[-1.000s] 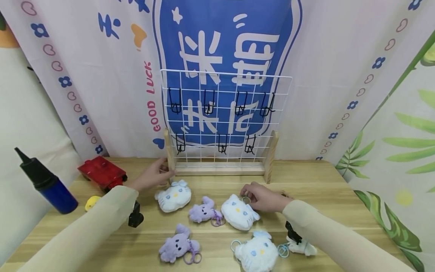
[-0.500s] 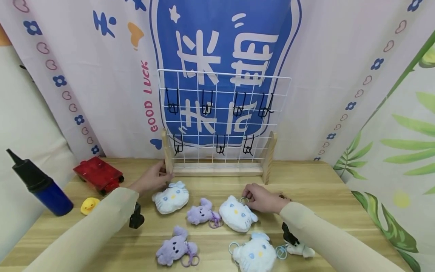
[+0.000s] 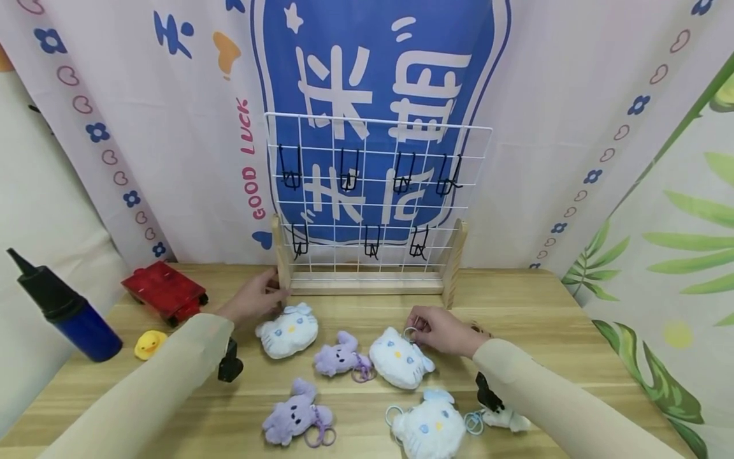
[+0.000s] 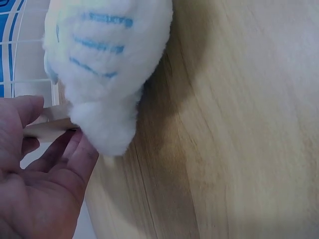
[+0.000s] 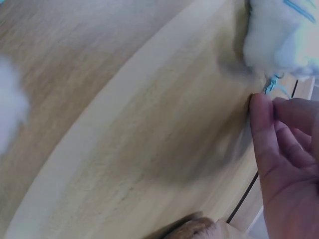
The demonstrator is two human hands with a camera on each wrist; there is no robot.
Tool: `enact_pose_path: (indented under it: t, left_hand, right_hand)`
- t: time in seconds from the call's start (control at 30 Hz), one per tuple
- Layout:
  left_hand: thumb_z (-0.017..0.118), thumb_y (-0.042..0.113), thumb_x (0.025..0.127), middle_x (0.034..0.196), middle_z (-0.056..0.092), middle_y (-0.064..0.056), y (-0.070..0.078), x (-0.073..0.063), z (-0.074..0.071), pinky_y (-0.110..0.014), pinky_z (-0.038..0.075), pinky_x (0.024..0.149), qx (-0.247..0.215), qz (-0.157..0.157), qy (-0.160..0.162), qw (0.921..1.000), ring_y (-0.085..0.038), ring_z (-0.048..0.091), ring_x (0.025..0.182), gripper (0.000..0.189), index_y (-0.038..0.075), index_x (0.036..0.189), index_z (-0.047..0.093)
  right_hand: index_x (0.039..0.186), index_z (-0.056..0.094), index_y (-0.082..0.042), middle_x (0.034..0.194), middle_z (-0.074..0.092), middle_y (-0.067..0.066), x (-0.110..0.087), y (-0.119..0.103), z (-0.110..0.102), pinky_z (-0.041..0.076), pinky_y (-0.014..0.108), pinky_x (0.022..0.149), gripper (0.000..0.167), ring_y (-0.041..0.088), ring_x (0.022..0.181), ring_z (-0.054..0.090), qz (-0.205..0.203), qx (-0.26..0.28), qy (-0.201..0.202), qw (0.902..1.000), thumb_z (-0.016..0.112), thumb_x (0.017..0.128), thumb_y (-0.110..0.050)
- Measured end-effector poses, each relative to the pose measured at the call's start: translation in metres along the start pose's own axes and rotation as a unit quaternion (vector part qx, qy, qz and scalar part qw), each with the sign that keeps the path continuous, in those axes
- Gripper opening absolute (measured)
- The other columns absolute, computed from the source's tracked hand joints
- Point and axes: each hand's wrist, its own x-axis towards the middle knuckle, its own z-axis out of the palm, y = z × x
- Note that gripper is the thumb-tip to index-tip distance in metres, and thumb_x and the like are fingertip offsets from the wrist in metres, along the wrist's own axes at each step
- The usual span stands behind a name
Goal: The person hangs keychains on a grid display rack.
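Left of centre in the head view, the left hand (image 3: 257, 299) pinches the pale wooden post (image 3: 281, 248) of a white wire grid rack (image 3: 367, 284). Right of centre, the right hand's (image 3: 443, 328) thumb and forefinger pinch the light-blue loop (image 5: 271, 84) of a white plush cat head (image 3: 398, 361). Three such heads, two purple plush animals (image 3: 291, 421), seven black hooks (image 3: 372, 239).

The white fluffy cat-head plush (image 3: 399, 360) has blue eyes, a yellow nose and blue whisker stripes. The square-meshed wire grid (image 3: 378, 206) is white, its bent metal hooks (image 3: 372, 248) black, its straight wooden uprights (image 3: 281, 252) pale tan.
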Motion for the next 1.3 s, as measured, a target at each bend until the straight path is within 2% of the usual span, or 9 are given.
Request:
enact_pose_path:
  t: [0.17,0.33,0.47,0.63,0.7,0.83,1.07,1.3]
  left_hand:
    - [0.056,0.019,0.108,0.142,0.051,-0.033,0.000,0.001,0.000,-0.052,0.060,0.101,0.004,-0.012,0.001,0.9999,-0.043,0.058,0.126,0.067,-0.004,0.162,0.023]
    - [0.057,0.022,0.109,0.140,0.054,-0.032,-0.002,0.003,0.000,-0.052,0.060,0.100,0.028,0.003,0.009,0.9996,-0.041,0.059,0.124,0.065,-0.004,0.161,0.027]
    - [0.057,0.022,0.108,0.137,0.056,-0.031,-0.005,0.005,0.000,-0.053,0.060,0.100,0.040,0.017,0.012,0.9990,-0.041,0.059,0.122,0.064,-0.005,0.159,0.028]
    - [0.058,0.022,0.108,0.134,0.059,-0.031,-0.007,0.006,0.000,-0.052,0.059,0.099,0.047,0.015,0.009,0.9987,-0.038,0.061,0.118,0.066,-0.005,0.160,0.027]
    - [0.058,0.022,0.108,0.133,0.059,-0.031,-0.007,0.006,0.000,-0.051,0.060,0.098,0.048,0.013,0.007,0.9987,-0.037,0.061,0.116,0.067,-0.005,0.161,0.026]
    - [0.057,0.022,0.108,0.135,0.059,-0.031,-0.006,0.008,0.000,-0.050,0.060,0.098,0.044,0.007,0.007,0.9990,-0.036,0.061,0.115,0.067,-0.003,0.162,0.025]
    - [0.057,0.020,0.109,0.134,0.059,-0.031,-0.006,0.009,0.001,-0.050,0.062,0.098,0.036,0.000,0.002,0.9993,-0.036,0.062,0.115,0.068,-0.003,0.163,0.023]
    - [0.057,0.019,0.108,0.133,0.059,-0.032,-0.006,0.007,0.000,-0.048,0.063,0.095,0.031,0.006,-0.001,0.9995,-0.036,0.063,0.113,0.068,-0.003,0.163,0.023]
  right_hand:
    - [0.110,0.068,0.009,0.098,0.074,0.019,0.001,0.007,-0.003,0.064,0.024,0.075,0.015,0.013,0.083,0.072,0.033,0.101,0.004,0.9943,0.057,0.102,0.003]
    - [0.115,0.067,0.010,0.111,0.075,0.025,-0.002,0.010,-0.005,0.065,0.029,0.084,0.019,0.016,0.092,0.076,0.060,0.184,0.022,0.9808,0.056,0.104,-0.001]
    - [0.124,0.062,0.010,0.122,0.073,0.026,-0.004,0.009,-0.005,0.064,0.029,0.090,0.025,0.014,0.096,0.075,0.084,0.256,0.034,0.9624,0.056,0.105,-0.005]
    - [0.134,0.056,0.011,0.128,0.070,0.023,-0.005,0.005,-0.004,0.062,0.028,0.096,0.033,0.011,0.100,0.074,0.097,0.334,0.032,0.9369,0.053,0.106,-0.007]
    - [0.134,0.056,0.010,0.126,0.071,0.018,-0.004,0.004,-0.004,0.061,0.028,0.098,0.032,0.011,0.100,0.074,0.096,0.349,0.030,0.9318,0.052,0.107,-0.008]
    - [0.130,0.058,0.007,0.121,0.073,0.012,-0.005,0.000,-0.002,0.062,0.030,0.098,0.029,0.011,0.098,0.073,0.089,0.356,0.031,0.9296,0.051,0.109,-0.011]
    - [0.127,0.059,0.001,0.125,0.072,0.017,-0.006,-0.018,-0.001,0.064,0.030,0.090,0.027,0.010,0.089,0.073,0.078,0.369,0.029,0.9255,0.050,0.111,-0.019]
    - [0.122,0.061,-0.003,0.114,0.074,0.003,-0.004,-0.036,0.000,0.064,0.029,0.087,0.022,0.010,0.087,0.073,0.051,0.385,0.021,0.9212,0.050,0.111,-0.019]
